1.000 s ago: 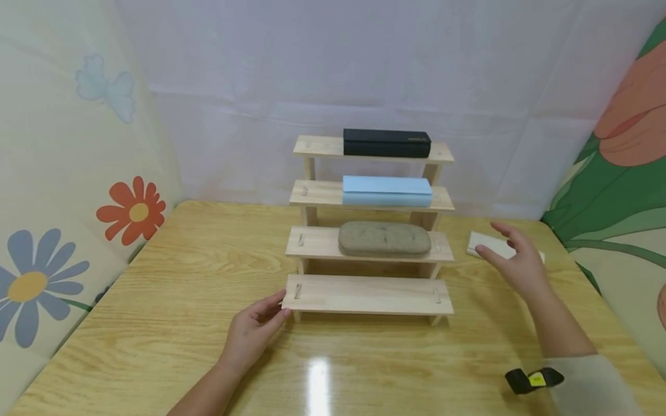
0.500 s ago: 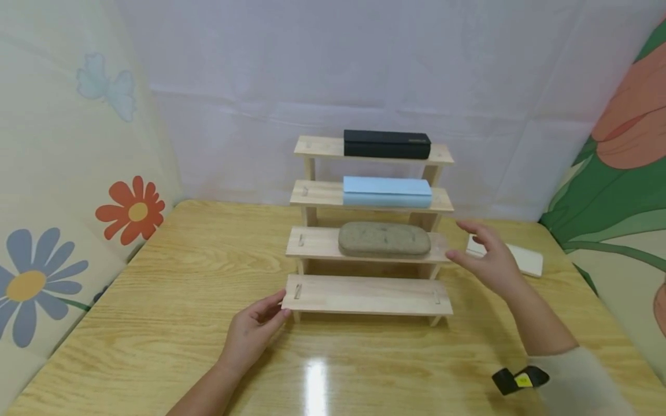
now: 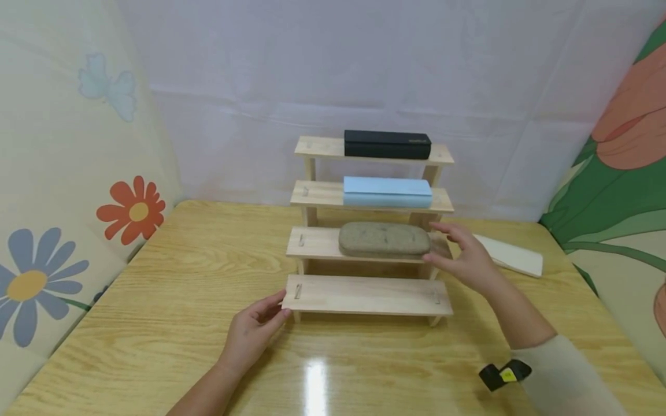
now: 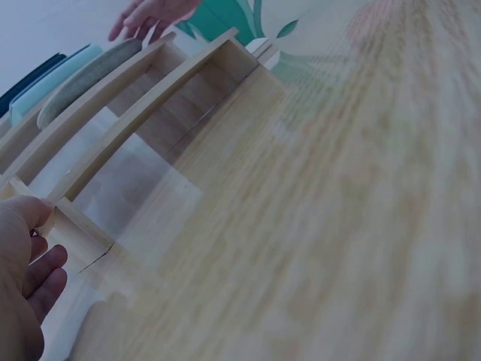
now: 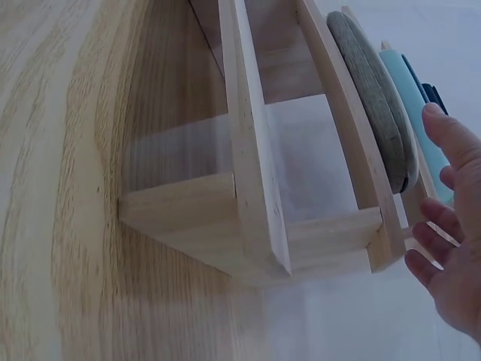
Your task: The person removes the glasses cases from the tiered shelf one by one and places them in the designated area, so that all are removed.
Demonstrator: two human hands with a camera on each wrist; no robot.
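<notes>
I've right hand point(image 3: 465, 263) wide, grey case point(image 3: 384, 239) just beside, 9 o'clock in head view; left hand point(image 3: 254, 330) pinches bottom shelf point(image 3: 366, 293).

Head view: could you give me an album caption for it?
Left hand holding the wooden stand, right hand beside the gray case, blue case and black case higher up.

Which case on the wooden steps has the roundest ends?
The grey-brown case, on the second step from the bottom. Its ends curve, while the light blue case and black case above look boxy.
</notes>
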